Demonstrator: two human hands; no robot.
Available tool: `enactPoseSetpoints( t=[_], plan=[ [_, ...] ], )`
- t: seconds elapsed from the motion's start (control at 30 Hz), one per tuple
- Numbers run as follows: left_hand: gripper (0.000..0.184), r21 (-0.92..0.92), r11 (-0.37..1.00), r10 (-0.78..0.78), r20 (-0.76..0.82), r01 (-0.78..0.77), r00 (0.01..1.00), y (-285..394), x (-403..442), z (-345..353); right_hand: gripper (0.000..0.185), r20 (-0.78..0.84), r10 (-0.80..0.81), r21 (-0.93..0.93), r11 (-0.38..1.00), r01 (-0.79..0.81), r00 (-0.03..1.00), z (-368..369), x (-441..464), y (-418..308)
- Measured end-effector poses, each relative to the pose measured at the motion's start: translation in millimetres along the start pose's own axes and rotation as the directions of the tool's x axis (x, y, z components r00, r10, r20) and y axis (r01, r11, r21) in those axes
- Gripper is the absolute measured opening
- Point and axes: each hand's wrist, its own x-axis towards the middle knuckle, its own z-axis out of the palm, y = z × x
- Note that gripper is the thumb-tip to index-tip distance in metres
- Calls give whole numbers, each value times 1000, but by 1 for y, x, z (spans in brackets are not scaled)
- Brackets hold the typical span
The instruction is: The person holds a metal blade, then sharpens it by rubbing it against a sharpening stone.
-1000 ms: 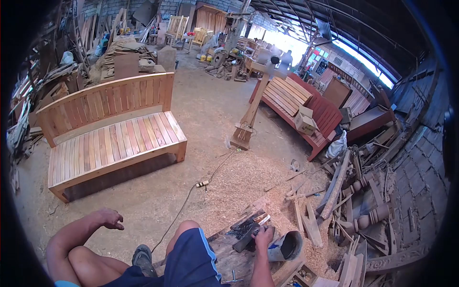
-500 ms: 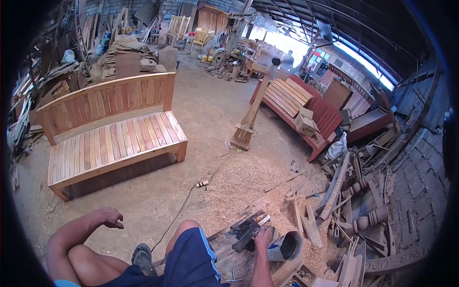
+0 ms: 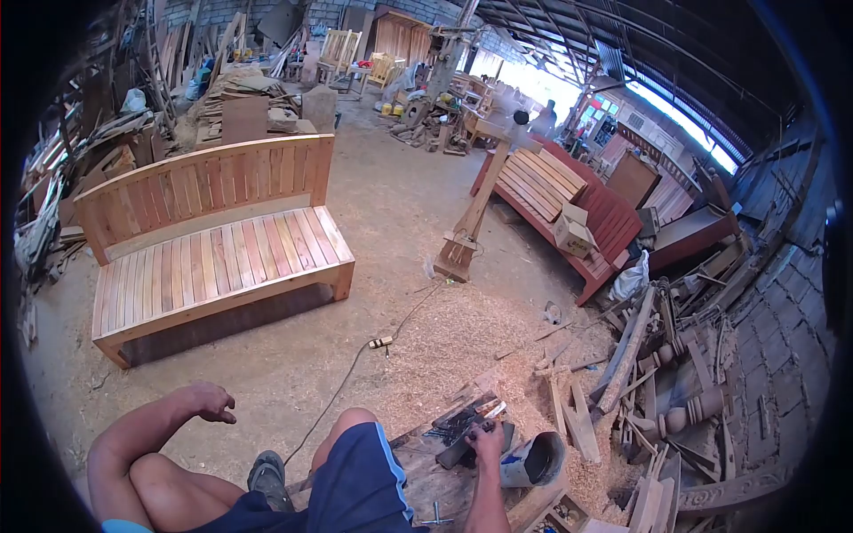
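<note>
My left hand (image 3: pixel 215 403) hangs off my raised knee, its forearm resting there. Nothing is in it, and the fingers are loosely bent and apart. Down on a low wooden plank (image 3: pixel 404 471), my right hand (image 3: pixel 486 441) has its fingers bent over a dark rectangular block (image 3: pixel 458 450); what lies under the fingertips is hidden. Just beyond are dark, thin pieces (image 3: pixel 447 425) and a small light-coloured piece (image 3: pixel 494 408). To the right of this hand a grey-blue cylindrical can (image 3: pixel 531 462) leans with dark contents. A T-shaped metal tool (image 3: pixel 436 514) lies nearer to me.
A slatted wooden bench (image 3: pixel 213 253) stands at left, a reddish bench (image 3: pixel 577 218) at back right. Between them is a wooden post stand (image 3: pixel 462 249). A cable with a connector (image 3: pixel 380 342) crosses the floor beside wood shavings (image 3: pixel 453 329). Scrap timber (image 3: pixel 622 355) is piled at right.
The view has shifted slightly. My right hand stays over the dark block, with its fingers a little differently placed. My left hand has hardly moved.
</note>
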Motion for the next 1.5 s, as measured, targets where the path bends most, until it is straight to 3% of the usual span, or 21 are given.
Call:
enactPoseSetpoints(
  t=[0.07,0.2,0.63,0.73,0.9,1.0,1.17,1.4,1.5],
  plan=[
    [60,1,1000,1,4,-1,1000,1,0,0,23,50,123,77,989,-126,991,-5,6,1],
    [61,1,1000,-2,9,2,1000,2,-3,-2,21,97,179,194,961,-195,979,-11,15,12],
    [62,-15,1000,-5,10,5,1000,5,-9,-6,11,2,29,96,995,-29,1000,-4,3,1],
    [62,-19,1000,-9,7,9,1000,7,-11,-8,9,-40,20,-26,999,-21,999,-4,2,3],
    [62,-19,1000,-12,-11,12,1000,5,-10,-5,14,37,53,-37,998,-52,998,-6,11,26],
    [64,-30,1000,0,-10,0,1000,0,-8,3,17,60,142,92,985,-147,988,-6,6,20],
    [67,-49,998,32,-16,-33,999,-3,-4,3,20,126,156,167,970,-176,980,-3,1,3],
    [65,-34,999,29,-6,-29,1000,0,-4,-1,12,-37,64,136,989,-59,997,6,-9,-14],
    [61,5,1000,15,10,-15,1000,1,-3,0,12,-31,29,101,995,-26,999,1,-2,-5]
  ],
)
